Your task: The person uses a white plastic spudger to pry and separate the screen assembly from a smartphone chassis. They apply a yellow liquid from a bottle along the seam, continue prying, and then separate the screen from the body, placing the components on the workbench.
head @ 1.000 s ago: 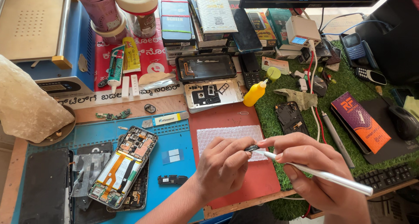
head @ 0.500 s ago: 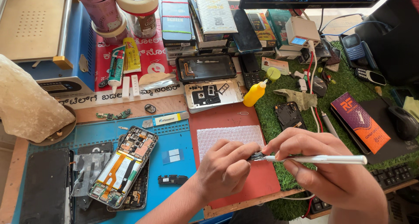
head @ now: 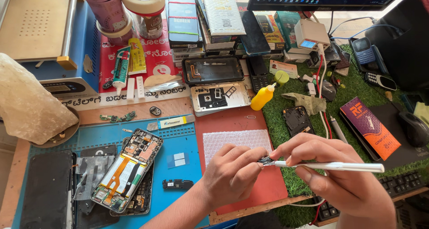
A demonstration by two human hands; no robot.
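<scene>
Two hands meet at five o'clock over a crowded tabletop (head: 147, 110). Biggest at hand is the blue repair mat (head: 187, 139), with an opened smartphone (head: 127, 168) at eight o'clock on it; beside it lies the red mat (head: 232, 122) under a bubble-wrap sheet (head: 232, 142). The right hand (head: 333, 177) has its grip closed on a white slim-handled tool (head: 328, 166), tip pointing to nine o'clock. The left hand (head: 232, 173) pinches a tiny dark phone part (head: 265, 159), fingertips together. Judging by this, fine work on the part is under way; it calls for a steady tip.
</scene>
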